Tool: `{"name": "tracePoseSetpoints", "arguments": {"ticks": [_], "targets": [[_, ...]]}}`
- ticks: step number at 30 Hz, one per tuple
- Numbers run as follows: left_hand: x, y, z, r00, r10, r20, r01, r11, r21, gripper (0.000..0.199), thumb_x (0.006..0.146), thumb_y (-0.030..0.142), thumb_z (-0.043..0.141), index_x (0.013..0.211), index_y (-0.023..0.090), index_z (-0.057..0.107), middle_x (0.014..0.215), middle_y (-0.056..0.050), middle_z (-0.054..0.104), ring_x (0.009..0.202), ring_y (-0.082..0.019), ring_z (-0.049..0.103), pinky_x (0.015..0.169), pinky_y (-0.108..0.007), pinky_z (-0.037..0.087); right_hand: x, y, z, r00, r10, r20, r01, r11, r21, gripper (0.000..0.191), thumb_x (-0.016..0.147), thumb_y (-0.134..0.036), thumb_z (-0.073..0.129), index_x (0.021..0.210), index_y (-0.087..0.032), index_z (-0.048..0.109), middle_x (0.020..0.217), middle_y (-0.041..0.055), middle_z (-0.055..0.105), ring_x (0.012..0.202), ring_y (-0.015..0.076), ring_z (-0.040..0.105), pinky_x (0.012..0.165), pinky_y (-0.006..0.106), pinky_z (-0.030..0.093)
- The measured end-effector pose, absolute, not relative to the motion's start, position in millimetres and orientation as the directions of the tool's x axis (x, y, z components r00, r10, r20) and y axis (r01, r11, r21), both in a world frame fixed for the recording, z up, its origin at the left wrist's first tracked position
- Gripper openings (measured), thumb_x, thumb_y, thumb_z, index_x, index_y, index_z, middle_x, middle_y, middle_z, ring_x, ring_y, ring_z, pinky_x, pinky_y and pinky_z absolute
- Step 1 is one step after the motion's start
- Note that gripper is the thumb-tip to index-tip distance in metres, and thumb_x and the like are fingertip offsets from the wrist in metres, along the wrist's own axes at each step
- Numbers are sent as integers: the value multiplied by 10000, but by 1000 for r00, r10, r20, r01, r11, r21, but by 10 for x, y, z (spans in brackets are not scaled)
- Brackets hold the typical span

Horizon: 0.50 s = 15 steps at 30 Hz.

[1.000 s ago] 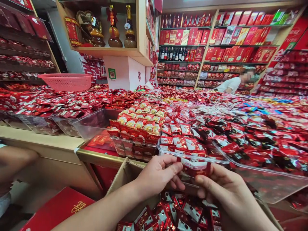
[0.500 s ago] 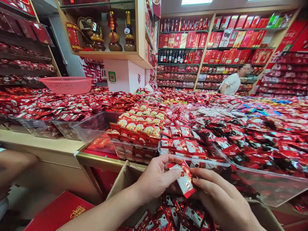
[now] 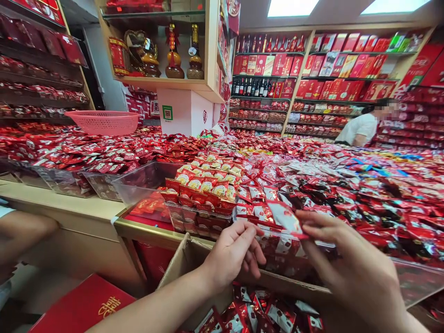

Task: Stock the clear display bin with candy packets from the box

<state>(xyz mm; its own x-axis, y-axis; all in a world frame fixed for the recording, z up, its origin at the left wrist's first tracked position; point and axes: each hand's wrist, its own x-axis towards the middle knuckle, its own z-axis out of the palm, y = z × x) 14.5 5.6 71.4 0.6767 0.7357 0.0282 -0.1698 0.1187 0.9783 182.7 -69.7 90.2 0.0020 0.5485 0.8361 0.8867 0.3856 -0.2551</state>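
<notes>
Shelves of bottles and red boxes (image 3: 267,64) line the back wall of a shop, well beyond the open cardboard box (image 3: 180,263) at the front. Just behind that box runs a worktop (image 3: 149,229) with a gold-coloured edge, spread with wrapped sweets in mostly red packets. Nearest the box's far edge stands a clear tray (image 3: 284,259) of red and white packets; a smaller clear container of red and yellow packets (image 3: 204,185) is behind the box to the left.

The right hand (image 3: 301,224) is clamped on one red and white packet (image 3: 282,217), its thumb and fingers gripping one end. The packet is tilted, above and beyond the box's far edge. The left hand (image 3: 239,249) is over the box, fingers curled and thumb together with the forefinger. More loose packets (image 3: 263,312) lie inside the box.

Far behind the box, to the left, sits a pink basket (image 3: 104,124); far off to its right is a person in a white top (image 3: 359,129). A red case (image 3: 83,305) with gold lettering is left of the box.
</notes>
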Motion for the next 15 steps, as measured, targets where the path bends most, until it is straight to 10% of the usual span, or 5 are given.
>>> {"name": "tracePoseSetpoints", "arguments": {"ticks": [15], "targets": [[163,-30,569,771,636,-21,74,-57,996,284,793,394,431,856,129,512,565,15,531,391,-53,451,378,-154,313,1876,902,1177,-265,907,329,964,235,127,113,722,-88,462,730,-142,561,788,95,614,738,188,563,616,244,374]]}}
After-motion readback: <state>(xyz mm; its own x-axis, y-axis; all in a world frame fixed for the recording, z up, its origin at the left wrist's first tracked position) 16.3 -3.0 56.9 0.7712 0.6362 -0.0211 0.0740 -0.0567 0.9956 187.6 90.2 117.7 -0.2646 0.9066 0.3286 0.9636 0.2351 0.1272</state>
